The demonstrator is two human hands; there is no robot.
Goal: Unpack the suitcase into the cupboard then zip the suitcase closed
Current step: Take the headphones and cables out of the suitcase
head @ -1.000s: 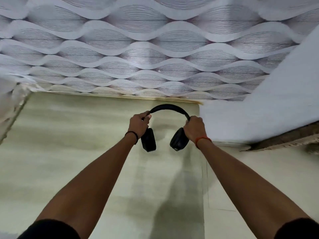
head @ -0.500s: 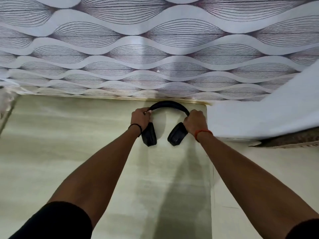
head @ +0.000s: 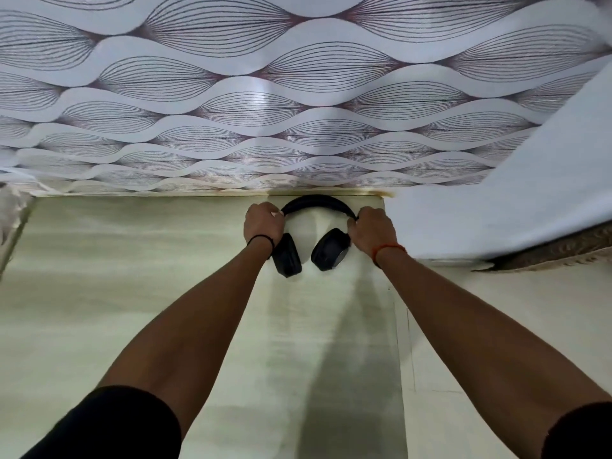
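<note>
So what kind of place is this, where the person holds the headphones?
Probably the inside of a cupboard or wardrobe in a home. Both hands, left and right, hold black headphones over a pale green shelf, against a back wall covered in wave-patterned paper. No suitcase is in view.

Headphones [head: 319,207] between left hand [head: 263,223] and right hand [head: 376,231]; seemingly against the shelf's [head: 132,293] back.

My headphones [head: 318,207] look like matt black plastic with smooth padded cups, against a pale, faintly streaked shelf [head: 132,293] and glossy wallpaper [head: 298,94] printed with fine wavy lines.
</note>
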